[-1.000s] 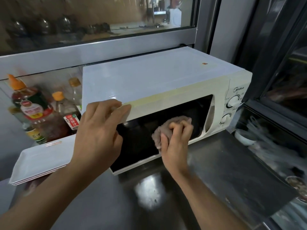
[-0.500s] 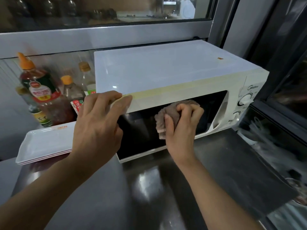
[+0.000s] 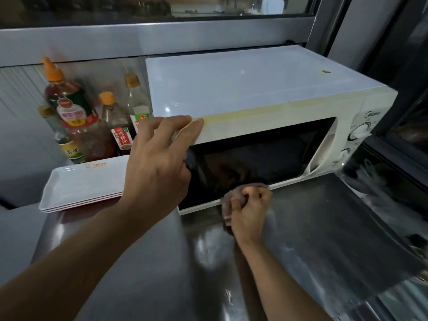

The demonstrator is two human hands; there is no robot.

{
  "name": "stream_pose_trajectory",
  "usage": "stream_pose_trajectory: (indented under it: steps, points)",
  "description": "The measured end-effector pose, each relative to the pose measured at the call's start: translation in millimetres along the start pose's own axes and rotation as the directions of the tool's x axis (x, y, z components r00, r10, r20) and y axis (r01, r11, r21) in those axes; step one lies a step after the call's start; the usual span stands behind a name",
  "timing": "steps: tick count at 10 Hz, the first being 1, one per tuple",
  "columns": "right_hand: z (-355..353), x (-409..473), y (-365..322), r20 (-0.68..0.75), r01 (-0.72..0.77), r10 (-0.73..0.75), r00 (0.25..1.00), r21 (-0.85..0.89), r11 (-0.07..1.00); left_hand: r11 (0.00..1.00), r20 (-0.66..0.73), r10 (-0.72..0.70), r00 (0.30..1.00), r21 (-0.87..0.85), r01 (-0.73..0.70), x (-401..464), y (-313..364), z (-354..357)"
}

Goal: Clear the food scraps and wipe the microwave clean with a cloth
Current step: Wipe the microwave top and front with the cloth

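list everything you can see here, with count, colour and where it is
microwave: 1, white, on the steel counter, door shut
cloth: 1, pinkish brown, at the door's bottom edge
sauce bottles: at least 4, orange and tan caps, left of the microwave
trays: a stack, white, in front of the bottles
counter: 1, steel grey, under everything
left hand: 1, fingers rest on the microwave's top front edge
right hand: 1, grips the cloth

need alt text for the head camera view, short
A person's right hand wipes a crumpled cloth along the lower front edge of a white microwave, while the left hand steadies its top front corner.
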State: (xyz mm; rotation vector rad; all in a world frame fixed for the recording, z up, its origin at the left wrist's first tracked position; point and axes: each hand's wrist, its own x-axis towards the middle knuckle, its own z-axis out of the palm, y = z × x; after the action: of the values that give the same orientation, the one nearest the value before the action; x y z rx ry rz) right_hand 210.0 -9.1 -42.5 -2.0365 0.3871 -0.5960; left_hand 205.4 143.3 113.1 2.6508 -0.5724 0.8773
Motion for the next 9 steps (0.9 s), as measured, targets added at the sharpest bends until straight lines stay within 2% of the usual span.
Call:
stream_pose_trajectory:
  steps: [1, 2, 3, 4, 5, 6, 7, 9]
  points:
    - [15.5, -20.7, -8.0, 0.083, -0.019, 0.011, 0.996, 0.097, 0.995, 0.999, -0.031, 0.039, 0.999, 0.019, -0.038, -0.1, -1.7, 1.0]
    - [13.5, -13.4, 1.1, 0.121, -0.002, -0.001, 0.993, 0.021, 1.000, 0.998, -0.002, 0.061, 0.998, 0.003, -0.061, -4.5, -8.7, 0.3]
    - [-6.4, 10.1, 12.5, 0.050, 0.051, -0.049, 0.998, -0.055, 0.997, 0.995, 0.011, 0.097, 0.995, 0.013, -0.097, -5.7, -14.9, -0.8]
    - [-31.1, 42.5, 29.3, -0.056, 0.039, -0.048, 0.997, -0.145, 0.989, 0.994, -0.001, 0.095, 0.996, 0.053, -0.094, -8.6, -16.8, 1.4]
    - [-50.6, 67.9, 38.7, -0.167, 0.033, -0.053, 0.985, -0.122, 0.992, 0.996, -0.006, 0.077, 0.997, 0.041, -0.076, -9.7, -15.0, 4.4]
    - [-52.4, 76.4, 42.9, -0.161, -0.047, 0.033, 0.986, -0.088, 0.995, 0.997, 0.010, 0.076, 0.997, 0.013, -0.076, -9.8, -14.8, 3.7]
    - [-38.2, 66.3, 39.6, -0.124, -0.095, 0.074, 0.990, -0.179, 0.979, 0.995, 0.062, 0.090, 0.994, 0.025, -0.092, -9.1, -16.3, -0.6]
    - [-3.6, 21.2, 5.3, 0.060, 0.051, -0.040, 0.997, -0.207, 0.977, 0.997, 0.115, 0.073, 0.991, -0.005, -0.073, -9.0, -21.0, -10.9]
